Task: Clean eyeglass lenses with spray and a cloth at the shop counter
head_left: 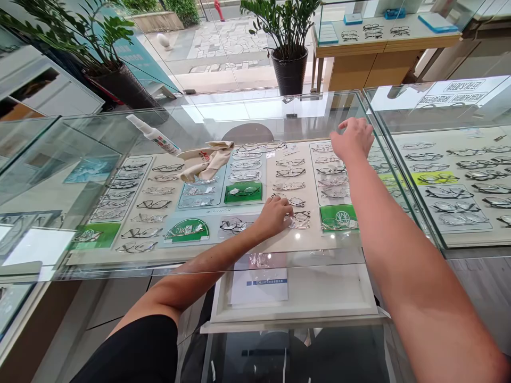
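Observation:
My left hand (275, 215) is over the middle of the glass display case (223, 261), its fingers bent and slightly apart, nothing visible in them. Beside its fingertips are dark-rimmed eyeglasses (297, 202); whether it touches the glass or the frames I cannot tell. My right hand (353, 137) reaches to the case's far right part, fingers loosely curved, thumb apart, holding nothing that shows. A beige cloth (205, 161) lies crumpled on the glass top, next to a white spray bottle (154, 134) on its side. Thin eyeglasses (261, 146) lie right of the cloth.
Rows of eyeglasses (155, 204) fill the case, with green cards (243, 192) among them. A white drawer (327, 292) stands pulled out below, holding a paper (259, 284). Another glass case (471, 202) adjoins at right. Potted plants (290, 69) stand behind.

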Demonstrator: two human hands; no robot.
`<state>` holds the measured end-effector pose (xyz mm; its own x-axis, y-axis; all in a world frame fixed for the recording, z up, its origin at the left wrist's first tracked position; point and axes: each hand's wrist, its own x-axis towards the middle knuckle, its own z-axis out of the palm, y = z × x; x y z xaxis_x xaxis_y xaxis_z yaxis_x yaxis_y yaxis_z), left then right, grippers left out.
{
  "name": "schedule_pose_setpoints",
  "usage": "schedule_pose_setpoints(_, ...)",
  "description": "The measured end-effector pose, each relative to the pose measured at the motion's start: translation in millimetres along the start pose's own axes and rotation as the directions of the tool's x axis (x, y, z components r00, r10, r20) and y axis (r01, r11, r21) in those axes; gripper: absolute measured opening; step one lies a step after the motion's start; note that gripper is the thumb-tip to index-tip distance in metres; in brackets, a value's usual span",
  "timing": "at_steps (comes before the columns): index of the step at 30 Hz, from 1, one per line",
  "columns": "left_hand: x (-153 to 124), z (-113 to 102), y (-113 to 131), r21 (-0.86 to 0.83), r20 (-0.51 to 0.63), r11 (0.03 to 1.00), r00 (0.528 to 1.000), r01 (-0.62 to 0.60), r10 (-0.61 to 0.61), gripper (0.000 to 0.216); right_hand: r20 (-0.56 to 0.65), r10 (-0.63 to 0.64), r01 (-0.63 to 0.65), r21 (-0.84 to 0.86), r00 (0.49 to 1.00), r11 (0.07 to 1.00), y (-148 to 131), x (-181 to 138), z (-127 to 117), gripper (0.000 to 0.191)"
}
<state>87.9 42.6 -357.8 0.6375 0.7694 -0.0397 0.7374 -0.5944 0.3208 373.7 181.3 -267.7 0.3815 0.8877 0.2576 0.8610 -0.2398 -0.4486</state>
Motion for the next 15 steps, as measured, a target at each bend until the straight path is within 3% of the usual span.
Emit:
schedule_pose_setpoints(5,-5,-11,4,-0.065,-0.064,0.997,0.997,0.027,-0.032,0.011,0.030,0.028,-0.028,-0.018,0.999,0.999,-2,0,-2,0.033)
schedule_pose_setpoints(8,0,-19,7,-0.227,-0.120,0.970,0.987,0.082,-0.111,0.009,0.031,0.031,-0.031,-0.001,0.999,1.000,-3,-1,-4,0.035)
schedule_pose_setpoints(15,1,-18,8,-0.652,0.021,0.690,0.917,0.316,-0.399,0.011,0.020,0.020,-0.021,0.013,1.000,1.000,0,0,-1,0.037)
